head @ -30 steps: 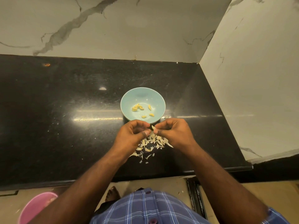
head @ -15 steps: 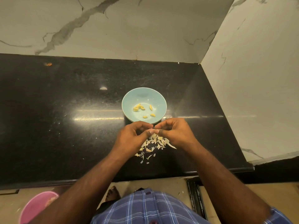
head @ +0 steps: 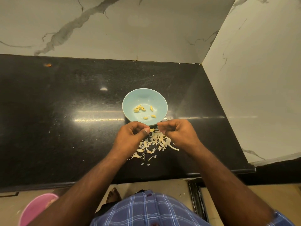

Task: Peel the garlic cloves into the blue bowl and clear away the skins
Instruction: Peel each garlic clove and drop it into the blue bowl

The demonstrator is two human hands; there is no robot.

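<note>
Hands have parted: left hand (head: 132,136) pinches a bare clove (head: 151,130), right hand (head: 176,132) curls, contents unclear. Bowl (head: 130,101) at 12 o'clock comes next.

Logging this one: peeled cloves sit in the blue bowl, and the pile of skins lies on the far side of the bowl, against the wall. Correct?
Not quite. The head view shows the skins on the near side of the blue bowl, under the hands; peeled cloves do sit in it.

Left hand (head: 132,136) pinched a garlic clove (head: 152,130), right hand (head: 176,132) curled beside it, blue bowl (head: 145,95) just beyond, skins (head: 156,142) beneath.
</note>
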